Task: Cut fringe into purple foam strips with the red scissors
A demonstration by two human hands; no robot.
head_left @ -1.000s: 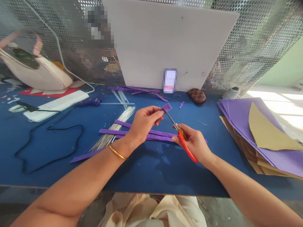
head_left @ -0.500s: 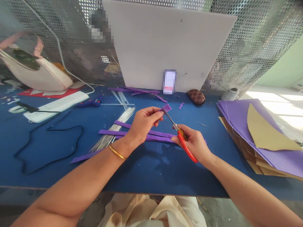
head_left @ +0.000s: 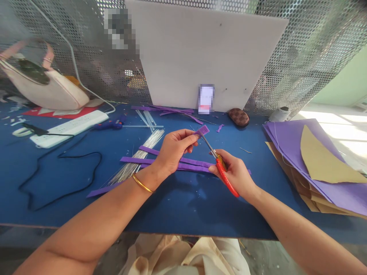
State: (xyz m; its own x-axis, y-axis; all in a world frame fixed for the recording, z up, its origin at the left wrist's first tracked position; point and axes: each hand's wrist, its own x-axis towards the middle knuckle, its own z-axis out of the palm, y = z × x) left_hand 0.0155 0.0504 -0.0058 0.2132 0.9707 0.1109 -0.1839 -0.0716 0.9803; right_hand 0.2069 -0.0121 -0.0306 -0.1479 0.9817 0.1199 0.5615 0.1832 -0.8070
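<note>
Between thumb and fingers, my left hand (head_left: 176,149) pinches a small purple piece (head_left: 203,130) that has slits cut along one edge; paper or felt, I cannot tell which. My right hand (head_left: 235,170) is closed around red-handled scissors (head_left: 225,177), whose blade tips reach the lower edge of that piece. Under my hands lie long purple strips (head_left: 132,160). They cross a bundle of thin silvery wires (head_left: 153,142) left of my left hand.
A phone (head_left: 205,99) leans on a white board (head_left: 212,57), beside a brown checked pouch (head_left: 238,117). Purple and tan sheets (head_left: 289,133) are stacked at right. On the left are a power strip (head_left: 69,130), a blue glue gun (head_left: 110,124), a black cord (head_left: 100,162) and a handbag (head_left: 54,89).
The scissor tips have shifted slightly along the small purple piece, which is turned a little and shows more of its face. Both hands stay in nearly the same place.
</note>
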